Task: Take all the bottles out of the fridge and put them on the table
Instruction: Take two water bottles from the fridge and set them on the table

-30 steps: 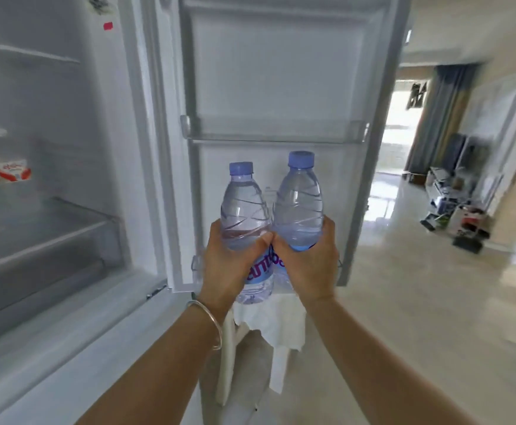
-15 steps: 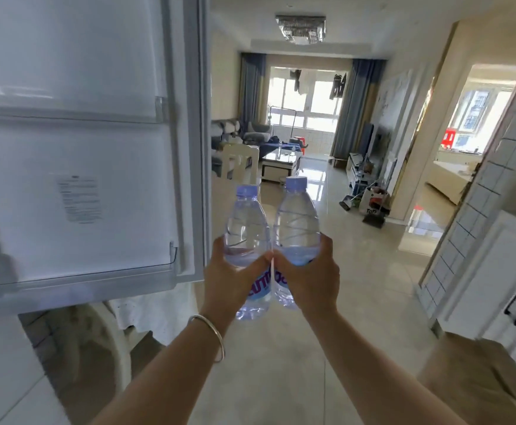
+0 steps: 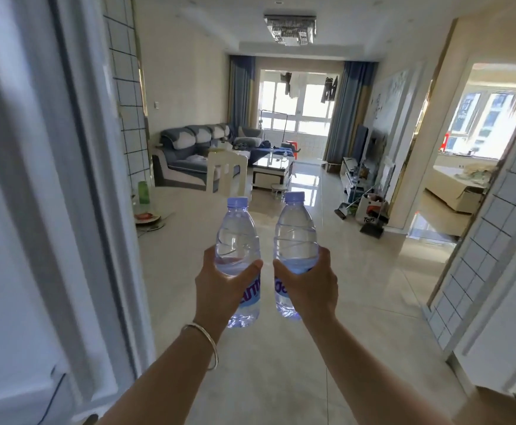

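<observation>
I hold two clear plastic water bottles with blue caps upright in front of me. My left hand (image 3: pixel 221 288), a silver bangle on its wrist, grips the left bottle (image 3: pixel 235 237) around its labelled middle. My right hand (image 3: pixel 310 286) grips the right bottle (image 3: pixel 295 237) the same way. A small gap separates the two bottles. The open fridge door (image 3: pixel 36 210) fills the left edge of the view. Behind it, at mid left, part of a table (image 3: pixel 170 234) with a pale top shows.
A green bottle (image 3: pixel 143 192) and a plate (image 3: pixel 146 216) stand at the table's left part, with a cream chair (image 3: pixel 226 173) behind it. Glossy tiled floor stretches ahead to a sofa, a coffee table (image 3: pixel 272 171) and a TV stand. White cabinets (image 3: pixel 508 302) line the right.
The view has swung right, away from the fridge interior toward the living room. Both bottles came out of the fridge door with my hands and now stand slightly apart.
</observation>
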The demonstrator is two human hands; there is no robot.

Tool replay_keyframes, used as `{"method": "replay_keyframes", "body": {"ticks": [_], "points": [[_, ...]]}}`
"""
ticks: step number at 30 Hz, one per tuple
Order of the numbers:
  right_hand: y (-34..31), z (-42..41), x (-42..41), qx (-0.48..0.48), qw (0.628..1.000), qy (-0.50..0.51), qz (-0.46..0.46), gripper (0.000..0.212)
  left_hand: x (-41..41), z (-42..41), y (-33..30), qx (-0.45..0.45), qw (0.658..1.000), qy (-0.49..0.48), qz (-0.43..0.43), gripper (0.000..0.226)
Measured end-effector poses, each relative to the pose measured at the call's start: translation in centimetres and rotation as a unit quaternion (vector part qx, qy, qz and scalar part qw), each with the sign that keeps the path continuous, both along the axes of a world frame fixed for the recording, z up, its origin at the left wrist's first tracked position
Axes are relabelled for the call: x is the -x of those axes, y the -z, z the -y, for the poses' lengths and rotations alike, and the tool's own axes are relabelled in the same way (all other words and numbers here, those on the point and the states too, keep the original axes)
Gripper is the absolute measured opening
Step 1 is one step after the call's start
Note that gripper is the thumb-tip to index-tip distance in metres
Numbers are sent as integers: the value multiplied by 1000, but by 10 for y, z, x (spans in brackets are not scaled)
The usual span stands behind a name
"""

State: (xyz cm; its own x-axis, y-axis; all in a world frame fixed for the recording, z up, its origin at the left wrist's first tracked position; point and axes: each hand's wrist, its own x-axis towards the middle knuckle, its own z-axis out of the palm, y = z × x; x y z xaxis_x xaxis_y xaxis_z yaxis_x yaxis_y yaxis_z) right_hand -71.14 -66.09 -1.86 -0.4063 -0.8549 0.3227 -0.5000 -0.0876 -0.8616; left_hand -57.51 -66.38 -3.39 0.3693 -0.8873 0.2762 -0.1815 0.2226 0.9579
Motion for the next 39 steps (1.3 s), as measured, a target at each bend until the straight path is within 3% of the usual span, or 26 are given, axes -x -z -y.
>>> {"method": "replay_keyframes", "body": {"ticks": [11,18,25,39], "points": [[14,197,-31,-53,997,-59,20,71,-13,173,22,-29,993,-96,-58,60],[33,340,-79,-100,980,-169,18,66,-48,285,47,-45,969,-207,-123,60],[59,446,-160,-138,935,-326,-16,50,-113,358,65,-67,932,-344,-93,63],[126,499,-378,-235,808,-536,-63,59,-296,383,135,-154,826,-533,-95,82]]}}
